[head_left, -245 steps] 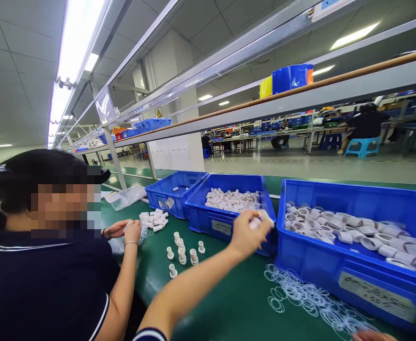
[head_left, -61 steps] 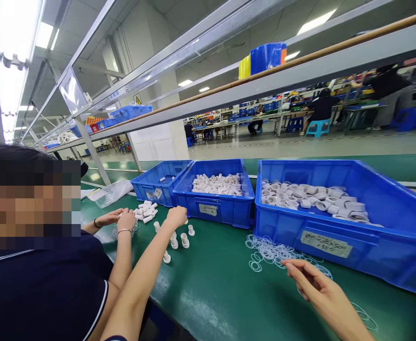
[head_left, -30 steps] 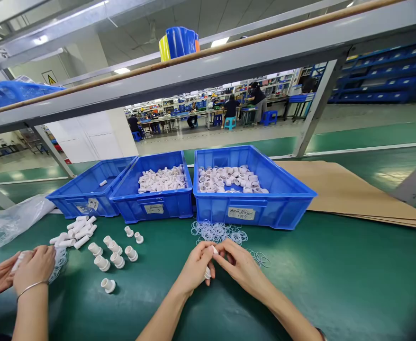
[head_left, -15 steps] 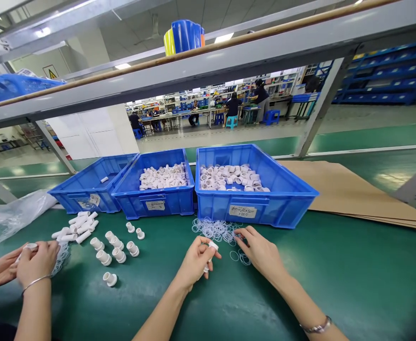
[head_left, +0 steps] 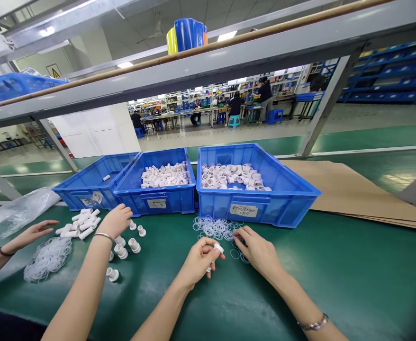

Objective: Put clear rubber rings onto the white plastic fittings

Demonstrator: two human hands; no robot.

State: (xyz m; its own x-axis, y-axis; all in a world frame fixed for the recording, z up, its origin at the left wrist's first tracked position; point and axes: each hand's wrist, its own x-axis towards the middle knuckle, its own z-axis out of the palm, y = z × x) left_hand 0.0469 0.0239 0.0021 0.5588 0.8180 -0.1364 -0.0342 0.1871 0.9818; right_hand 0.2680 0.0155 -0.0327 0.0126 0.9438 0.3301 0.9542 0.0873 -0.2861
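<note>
My left hand (head_left: 196, 263) is closed round a white plastic fitting (head_left: 219, 247), whose top pokes out between thumb and fingers; a lower bit shows under them. My right hand (head_left: 259, 249) rests at the right side of a heap of thin clear rings (head_left: 215, 228), thumb and fingertips drawn together at its edge. Whether a ring is between those fingertips is too small to tell. A few loose rings (head_left: 235, 254) lie just below that hand on the green table (head_left: 250, 303).
Blue bins (head_left: 252, 211) of white parts line the back, with cardboard sheets (head_left: 353, 189) to the right. At left a co-worker's hand (head_left: 117, 220) reaches over standing white fittings (head_left: 134, 245); the other hand (head_left: 37, 231) is near white tubes (head_left: 83, 222) and another ring heap (head_left: 48, 258).
The co-worker's hands have parted, one moving right over the standing fittings, uncovering the left ring heap. My own hands have hardly moved; the left still holds the fitting.
</note>
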